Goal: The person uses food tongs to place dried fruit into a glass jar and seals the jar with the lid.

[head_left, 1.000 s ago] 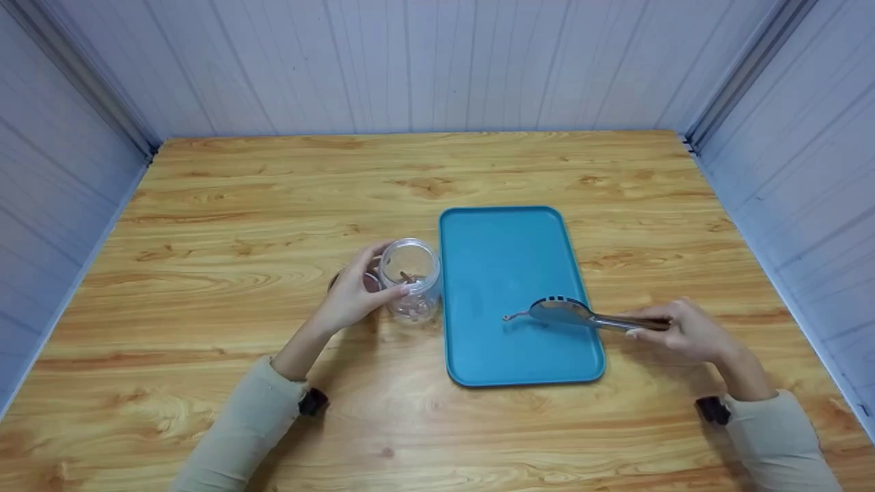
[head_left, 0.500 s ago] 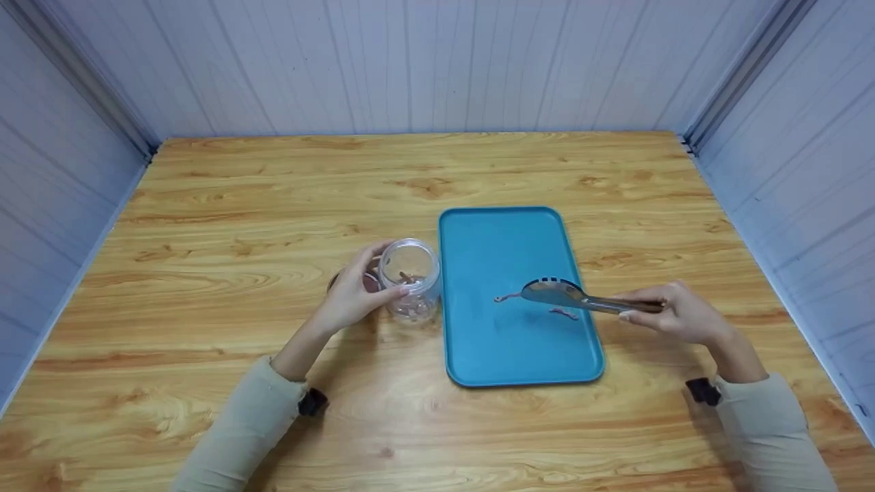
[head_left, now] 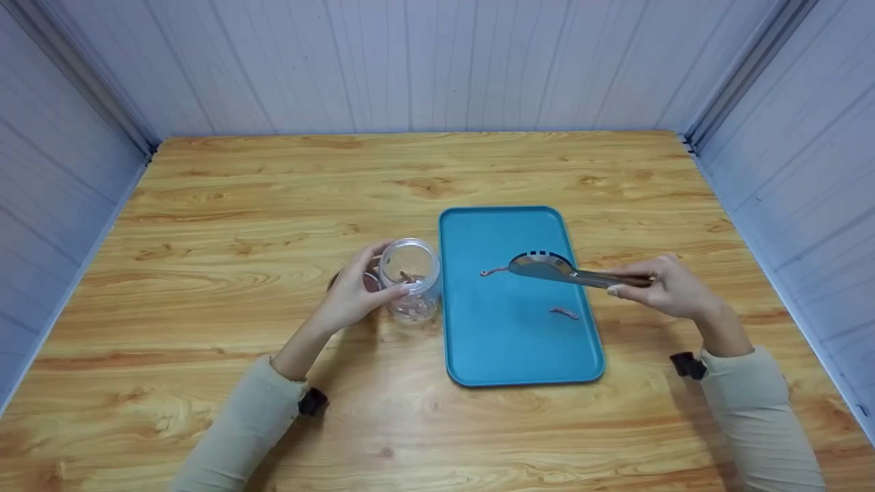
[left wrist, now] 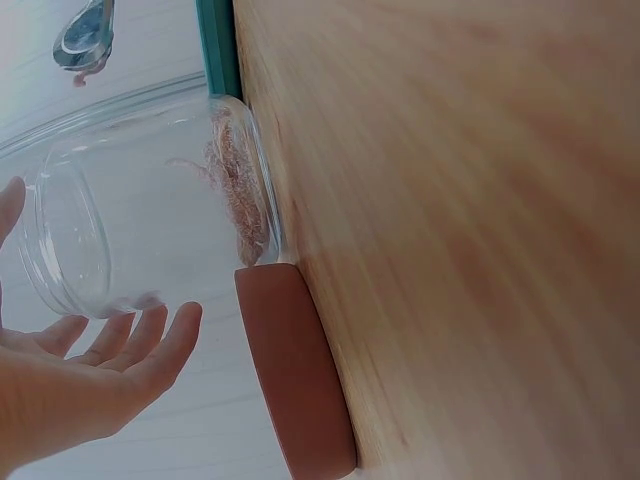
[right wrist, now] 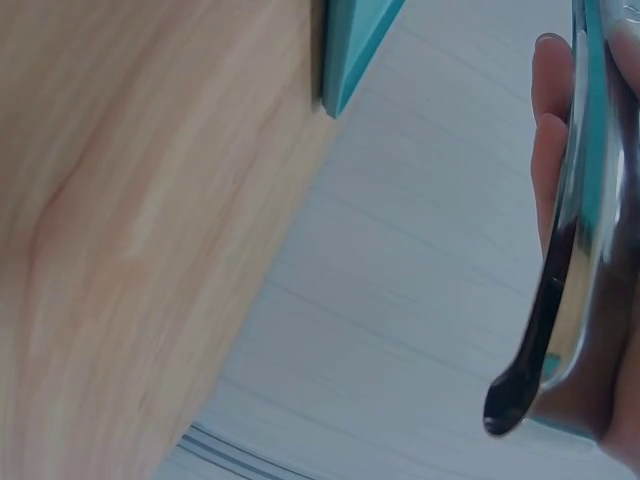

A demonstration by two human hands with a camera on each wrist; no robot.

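Note:
My left hand (head_left: 355, 295) grips a clear jar (head_left: 417, 309) that stands upright on the table, thumb on the near side of its rim. Thin brownish strips (left wrist: 235, 185) lie at the jar's bottom in the left wrist view. With my right hand (head_left: 666, 288) I hold metal tongs (head_left: 543, 268) by the handle over the blue tray. A thin reddish twisted strip (head_left: 493, 271) sticks out of the tongs' tip; its other end is hidden by the tongs' broad head. Another reddish twisted strip (head_left: 564, 313) lies on the tray.
The blue tray (head_left: 513, 355) sits just right of the jar. A round brown lid (left wrist: 295, 370) lies on the table at the jar's left, partly behind my left hand. Pale panel walls (head_left: 437, 68) border the wooden table (head_left: 273, 184) at the back and sides.
My right hand and the tongs with the strip have moved away from me and slightly left, uncovering the strip lying on the tray. My left hand and the jar stay in place.

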